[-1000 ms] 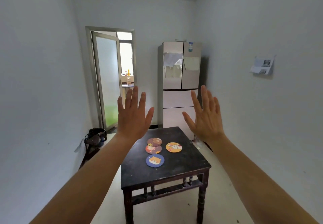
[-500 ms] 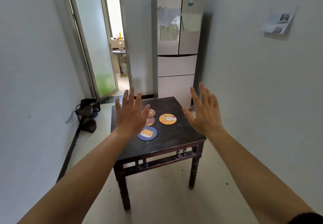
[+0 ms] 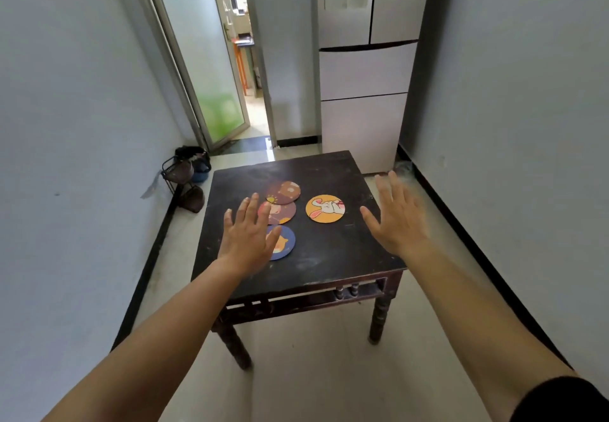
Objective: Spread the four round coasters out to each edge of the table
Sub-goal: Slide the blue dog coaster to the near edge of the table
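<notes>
The left hand [image 3: 245, 240] hangs flat, fingers spread, holding nothing, and covers part of the blue coaster [image 3: 284, 243] and the pink coaster [image 3: 280, 212]. Just beyond its fingertips lies the brown coaster [image 3: 283, 192], overlapping the pink one; these three run in a line away from the person. Between the hands lies the orange coaster [image 3: 325, 208], its rabbit picture lying sideways. The right hand [image 3: 397, 220] is spread wide and empty over the dark, scuffed tabletop [image 3: 329, 257]. Beyond stand a glass door [image 3: 204, 59] and a pale fridge [image 3: 365, 69]; a basket [image 3: 186, 169] sits left on the floor.
</notes>
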The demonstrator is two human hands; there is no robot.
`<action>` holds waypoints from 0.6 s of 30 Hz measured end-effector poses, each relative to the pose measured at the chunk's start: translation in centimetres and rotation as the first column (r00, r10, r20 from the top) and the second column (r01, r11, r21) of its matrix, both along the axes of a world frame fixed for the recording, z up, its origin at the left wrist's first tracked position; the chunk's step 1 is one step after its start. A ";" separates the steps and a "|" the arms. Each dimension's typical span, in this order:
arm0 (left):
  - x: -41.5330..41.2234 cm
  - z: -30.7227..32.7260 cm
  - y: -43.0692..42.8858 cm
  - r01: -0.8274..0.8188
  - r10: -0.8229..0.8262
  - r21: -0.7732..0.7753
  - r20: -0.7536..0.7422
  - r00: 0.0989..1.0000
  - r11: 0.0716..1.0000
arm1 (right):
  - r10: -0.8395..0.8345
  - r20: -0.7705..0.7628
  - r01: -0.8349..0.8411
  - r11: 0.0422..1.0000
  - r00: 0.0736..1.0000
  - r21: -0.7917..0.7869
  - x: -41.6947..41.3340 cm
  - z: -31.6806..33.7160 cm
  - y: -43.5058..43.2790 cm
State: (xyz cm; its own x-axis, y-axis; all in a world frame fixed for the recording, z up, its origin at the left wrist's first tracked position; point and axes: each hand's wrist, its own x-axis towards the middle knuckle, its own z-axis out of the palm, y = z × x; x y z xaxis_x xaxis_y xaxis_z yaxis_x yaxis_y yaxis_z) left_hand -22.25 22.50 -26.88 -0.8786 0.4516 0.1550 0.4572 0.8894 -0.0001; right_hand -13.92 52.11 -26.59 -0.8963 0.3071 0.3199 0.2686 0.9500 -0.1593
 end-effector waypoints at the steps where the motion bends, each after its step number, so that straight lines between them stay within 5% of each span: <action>1: -1.0 -0.6 0.2 -0.011 0.012 -0.019 0.017 1.000 1.000 | 0.016 0.009 -0.016 1.000 1.000 -0.014 -1.2 -0.7 0.2; 12: -15.9 -10.9 0.9 -0.136 0.148 -0.067 0.245 0.958 0.988 | 0.110 0.265 -0.097 0.993 0.958 -0.060 -15.7 -10.2 0.3; 18: -24.5 -16.0 1.2 -0.168 0.193 -0.097 0.389 0.901 0.981 | 0.104 0.407 -0.014 0.976 0.907 -0.216 -24.4 -14.1 -0.9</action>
